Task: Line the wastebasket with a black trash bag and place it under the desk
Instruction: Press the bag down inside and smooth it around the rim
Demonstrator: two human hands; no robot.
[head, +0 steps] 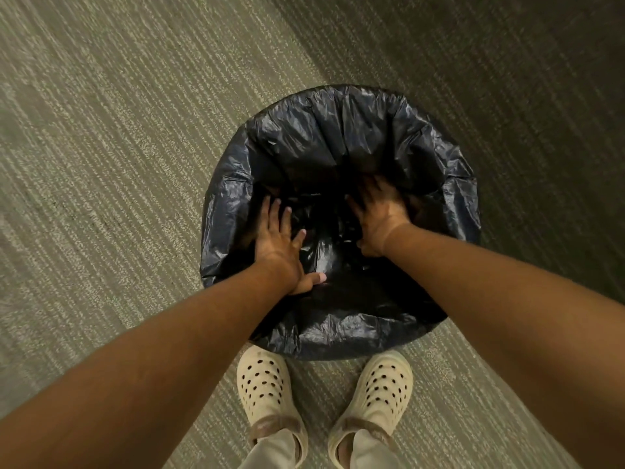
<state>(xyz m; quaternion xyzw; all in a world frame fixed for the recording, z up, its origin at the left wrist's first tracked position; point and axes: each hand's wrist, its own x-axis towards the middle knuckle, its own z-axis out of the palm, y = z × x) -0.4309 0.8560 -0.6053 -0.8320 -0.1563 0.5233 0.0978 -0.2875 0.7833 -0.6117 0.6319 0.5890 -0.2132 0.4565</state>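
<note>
A round wastebasket stands on the carpet right in front of my feet, seen from above. A glossy black trash bag (338, 133) covers it completely, folded over the rim all the way round, so the basket itself is hidden. Both my hands are inside the opening. My left hand (282, 245) lies flat with fingers spread against the bag's inner left wall. My right hand (378, 218) reaches deeper on the right side, fingers spread and partly blurred, pressing the plastic down. Neither hand grips anything.
Grey-green striped carpet (101, 164) surrounds the basket on all sides. My two feet in cream perforated clogs (263, 387) stand just behind the basket's near edge. No desk is in view.
</note>
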